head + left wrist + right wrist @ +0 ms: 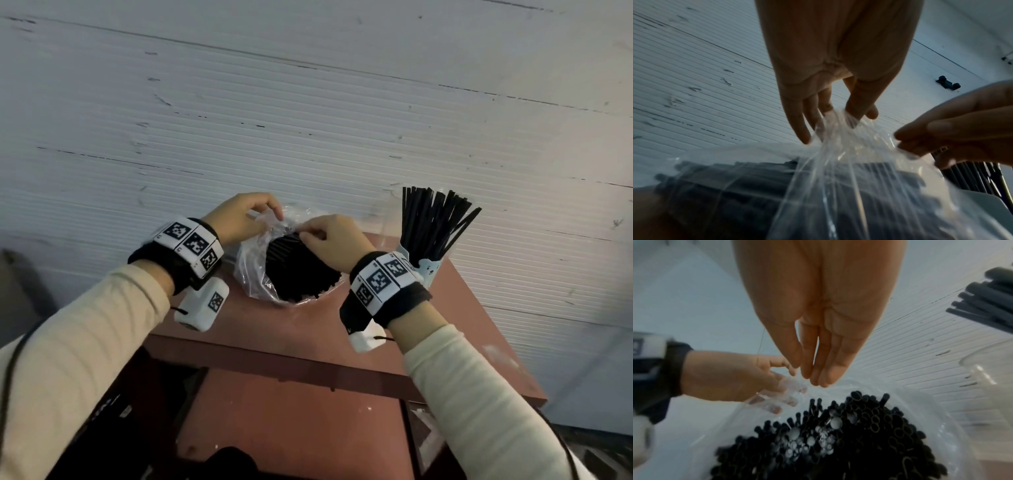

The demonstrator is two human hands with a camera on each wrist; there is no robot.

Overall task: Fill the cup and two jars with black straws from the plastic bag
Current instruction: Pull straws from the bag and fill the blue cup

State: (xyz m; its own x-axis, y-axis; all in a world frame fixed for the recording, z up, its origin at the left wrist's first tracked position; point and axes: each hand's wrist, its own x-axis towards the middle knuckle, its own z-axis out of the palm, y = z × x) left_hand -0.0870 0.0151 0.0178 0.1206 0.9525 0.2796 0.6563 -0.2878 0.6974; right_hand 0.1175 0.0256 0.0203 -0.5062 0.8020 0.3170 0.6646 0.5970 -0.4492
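A clear plastic bag point(253, 267) full of black straws point(301, 270) lies on the red-brown table point(308, 342). My left hand point(274, 216) pinches the bag's open edge at the far left side. My right hand point(306, 233) pinches the same edge just right of it, above the straw ends. In the left wrist view the film point(849, 146) stretches between my left hand point(838, 120) and my right hand point(900, 138). The right wrist view looks onto the open straw ends point(838, 443). A bear-print cup point(428, 270) at the right holds a fan of black straws point(435, 222).
A clear empty jar point(986, 369) stands to the right of the bag, below the cup's straws point(986, 301). A white ribbed wall point(308, 120) runs right behind the table. The table's front edge point(308, 370) lies below my wrists.
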